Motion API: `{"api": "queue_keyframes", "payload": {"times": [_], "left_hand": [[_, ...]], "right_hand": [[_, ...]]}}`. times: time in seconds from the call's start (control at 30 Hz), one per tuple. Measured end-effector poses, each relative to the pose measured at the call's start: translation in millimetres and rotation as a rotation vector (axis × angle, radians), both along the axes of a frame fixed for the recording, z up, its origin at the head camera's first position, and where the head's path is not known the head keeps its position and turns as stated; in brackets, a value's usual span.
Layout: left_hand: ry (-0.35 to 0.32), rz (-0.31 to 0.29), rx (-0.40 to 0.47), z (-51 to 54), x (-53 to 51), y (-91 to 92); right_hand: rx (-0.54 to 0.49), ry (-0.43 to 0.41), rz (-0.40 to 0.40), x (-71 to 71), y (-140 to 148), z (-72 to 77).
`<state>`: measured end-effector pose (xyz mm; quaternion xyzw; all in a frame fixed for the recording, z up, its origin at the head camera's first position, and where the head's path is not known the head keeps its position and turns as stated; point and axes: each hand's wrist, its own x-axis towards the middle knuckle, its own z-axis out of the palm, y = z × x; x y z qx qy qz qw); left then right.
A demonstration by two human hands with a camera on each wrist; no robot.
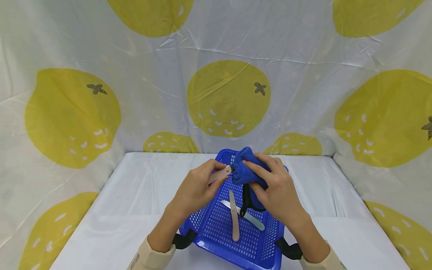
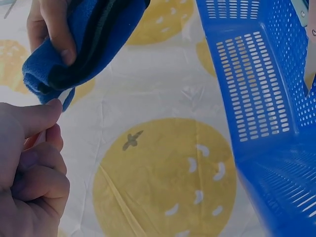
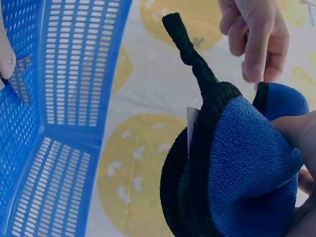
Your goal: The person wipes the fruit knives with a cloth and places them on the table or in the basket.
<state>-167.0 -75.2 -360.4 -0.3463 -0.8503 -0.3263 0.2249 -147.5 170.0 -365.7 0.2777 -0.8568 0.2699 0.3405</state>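
Note:
In the head view my left hand (image 1: 199,185) pinches the pale pink handle of a knife (image 1: 221,174) between thumb and fingers. The knife points right, into a folded blue towel (image 1: 248,168) that hides most of its blade. My right hand (image 1: 278,187) grips this towel from the right side. Black trim and a dangling black loop edge the towel (image 3: 252,153) in the right wrist view. Both hands are raised above a blue plastic basket (image 1: 229,258). In the left wrist view, the left fingers (image 2: 47,160) are close to the towel's folded end.
Inside the basket, a pink-handled knife (image 1: 235,225) lies crossed over a knife with a light blue-green handle (image 1: 254,222). The basket stands on a white-covered table (image 1: 145,195). Behind hangs a white cloth with yellow fruit prints (image 1: 229,97). Black straps (image 1: 185,240) circle the wrists.

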Motion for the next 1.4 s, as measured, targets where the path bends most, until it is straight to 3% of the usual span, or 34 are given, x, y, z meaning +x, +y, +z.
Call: {"api": "queue_keyframes", "payload": {"times": [0.23,0.5,0.73,1.1,1.4], "left_hand": [[0.010,-0.001,-0.010,1.1,-0.6,-0.3],[0.010,0.038,-0.027,2.0,-1.9,-2.4],[0.004,0.045,-0.011,3.5,-3.1,-3.8],[0.008,0.065,-0.022,2.3,-9.3,-3.3],[0.012,0.033,-0.014,2.8,-9.1,4.2]], "right_hand": [[-0.013,-0.001,-0.048,-5.6,12,-1.5],[-0.093,-0.003,-0.087,-16.2,28,-4.5],[-0.117,0.014,-0.132,-17.0,37,-4.8],[-0.092,0.014,-0.044,-6.6,26,-0.8],[-0.043,-0.004,0.050,3.4,6,5.6]]}}
